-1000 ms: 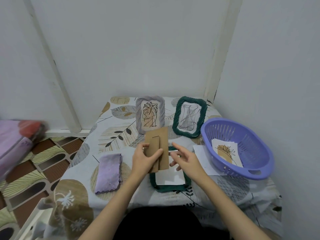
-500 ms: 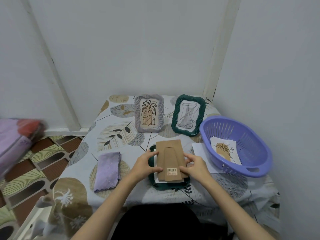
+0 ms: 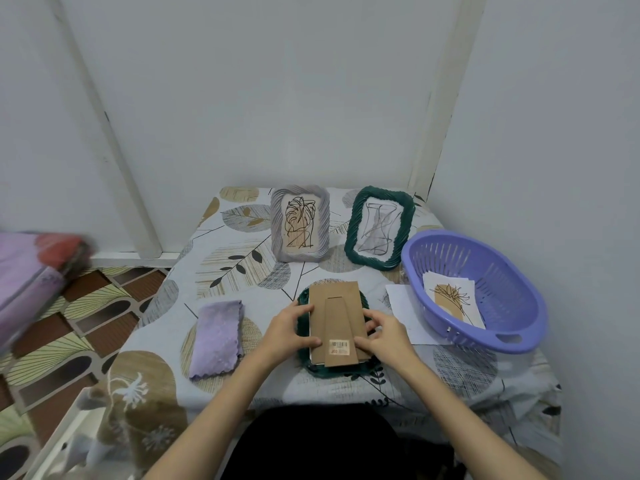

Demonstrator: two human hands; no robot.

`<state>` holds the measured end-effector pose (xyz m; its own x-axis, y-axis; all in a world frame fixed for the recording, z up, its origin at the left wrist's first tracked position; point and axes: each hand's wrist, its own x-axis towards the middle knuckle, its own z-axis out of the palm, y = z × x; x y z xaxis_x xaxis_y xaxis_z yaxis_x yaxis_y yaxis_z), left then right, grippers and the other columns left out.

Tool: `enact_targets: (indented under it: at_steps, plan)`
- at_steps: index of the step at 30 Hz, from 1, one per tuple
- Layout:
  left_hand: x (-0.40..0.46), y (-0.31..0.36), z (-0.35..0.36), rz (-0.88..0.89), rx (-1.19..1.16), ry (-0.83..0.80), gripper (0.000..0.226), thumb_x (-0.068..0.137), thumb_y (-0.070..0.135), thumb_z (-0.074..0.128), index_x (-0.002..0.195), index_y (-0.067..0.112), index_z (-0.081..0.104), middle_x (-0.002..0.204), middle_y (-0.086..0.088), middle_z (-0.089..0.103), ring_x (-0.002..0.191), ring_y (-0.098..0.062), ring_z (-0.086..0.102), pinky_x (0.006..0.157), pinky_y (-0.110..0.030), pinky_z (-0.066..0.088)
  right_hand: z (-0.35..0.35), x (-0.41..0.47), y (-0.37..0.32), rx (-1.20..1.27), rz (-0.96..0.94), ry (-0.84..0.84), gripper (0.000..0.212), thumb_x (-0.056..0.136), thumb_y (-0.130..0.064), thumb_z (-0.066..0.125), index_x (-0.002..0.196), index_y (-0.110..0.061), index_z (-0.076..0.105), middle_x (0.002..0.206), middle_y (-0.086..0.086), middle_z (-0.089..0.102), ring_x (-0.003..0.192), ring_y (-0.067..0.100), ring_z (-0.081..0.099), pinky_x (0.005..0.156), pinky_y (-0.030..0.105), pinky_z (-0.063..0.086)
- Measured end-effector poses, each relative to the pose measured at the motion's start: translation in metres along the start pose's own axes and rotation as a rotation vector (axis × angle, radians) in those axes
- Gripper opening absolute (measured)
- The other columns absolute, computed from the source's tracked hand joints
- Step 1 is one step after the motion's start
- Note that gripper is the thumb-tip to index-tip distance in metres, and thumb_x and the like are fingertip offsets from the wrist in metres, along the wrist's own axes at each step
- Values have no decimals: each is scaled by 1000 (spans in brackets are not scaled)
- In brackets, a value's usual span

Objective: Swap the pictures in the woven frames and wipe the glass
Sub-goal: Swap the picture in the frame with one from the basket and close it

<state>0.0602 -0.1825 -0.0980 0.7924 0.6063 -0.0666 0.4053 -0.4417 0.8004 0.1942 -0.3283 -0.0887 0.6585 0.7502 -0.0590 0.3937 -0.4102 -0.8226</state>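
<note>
A dark green woven frame lies face down near the table's front edge. A brown cardboard backing with a stand flap and a barcode sticker lies on top of it. My left hand grips the backing's left edge. My right hand grips its right edge. White picture paper shows under the backing at its lower left. A grey woven frame with a leaf drawing and a second green woven frame with a line drawing stand at the back.
A folded purple cloth lies left of the hands. A purple plastic basket at the right holds a printed picture. A white sheet lies beside the basket. Walls close the back and right.
My left hand brought the raised cardboard backing down onto the face-down green frame. My right hand came onto its right edge. Both hands now hold it flat.
</note>
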Motion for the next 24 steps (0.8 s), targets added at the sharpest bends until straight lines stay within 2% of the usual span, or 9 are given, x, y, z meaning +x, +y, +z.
enact_targets:
  at_steps: [2, 5, 10, 15, 17, 20, 22, 24]
  plan:
    - [0, -1, 0, 1, -1, 5, 78, 69, 13, 78, 137, 13, 41, 151, -15, 28, 143, -19, 18, 115, -33, 18, -1, 1, 0, 9, 5, -30, 54, 73, -1, 70, 123, -11, 55, 66, -5, 49, 54, 7, 44, 65, 21, 44]
    - [0, -1, 1, 1, -2, 10, 78, 68, 12, 78, 137, 13, 42, 150, -15, 29, 143, -18, 18, 116, -33, 18, -5, 5, 0, -12, 20, -82, 60, 71, 3, 71, 127, -8, 51, 69, -4, 46, 55, 8, 40, 56, 7, 38]
    - [1, -1, 1, 6, -2, 5, 79, 68, 11, 79, 137, 12, 41, 150, -13, 30, 143, -17, 18, 115, -31, 18, -8, 9, 4, -131, -14, -122, 60, 70, -3, 74, 125, -11, 53, 83, 1, 49, 63, 10, 43, 65, 17, 39]
    - [1, -3, 2, 23, 14, -5, 79, 68, 13, 79, 137, 12, 41, 149, -12, 33, 143, -17, 18, 115, -29, 18, -5, 10, 6, -199, -48, -128, 54, 72, -5, 73, 122, -12, 55, 86, 3, 49, 72, 15, 44, 69, 23, 40]
    - [2, -3, 1, 27, 34, -9, 78, 69, 13, 78, 137, 12, 40, 150, -11, 32, 144, -17, 17, 115, -30, 16, -5, 11, 7, -247, -51, -143, 45, 72, -7, 72, 115, -9, 58, 86, 3, 48, 72, 14, 43, 70, 24, 40]
    - [3, -4, 0, 36, 115, -61, 75, 74, 17, 75, 139, 10, 38, 151, -11, 29, 145, -20, 12, 117, -34, 13, -4, 13, 5, -345, -37, -168, 32, 72, -12, 73, 100, -2, 61, 89, 4, 45, 73, 15, 43, 63, 22, 37]
    - [5, -8, 0, 36, 156, -105, 74, 76, 21, 73, 140, 9, 36, 151, -9, 31, 145, -22, 8, 118, -36, 12, -2, 15, 4, -406, -31, -187, 23, 72, -14, 73, 83, -4, 55, 90, 5, 44, 73, 17, 43, 60, 23, 34]
    - [7, -11, 0, 41, 199, -136, 75, 78, 25, 71, 141, 8, 34, 151, -6, 30, 145, -23, 6, 119, -40, 9, -1, 16, 3, -432, -40, -205, 23, 73, -15, 72, 77, -9, 50, 89, 6, 44, 73, 17, 43, 56, 22, 33]
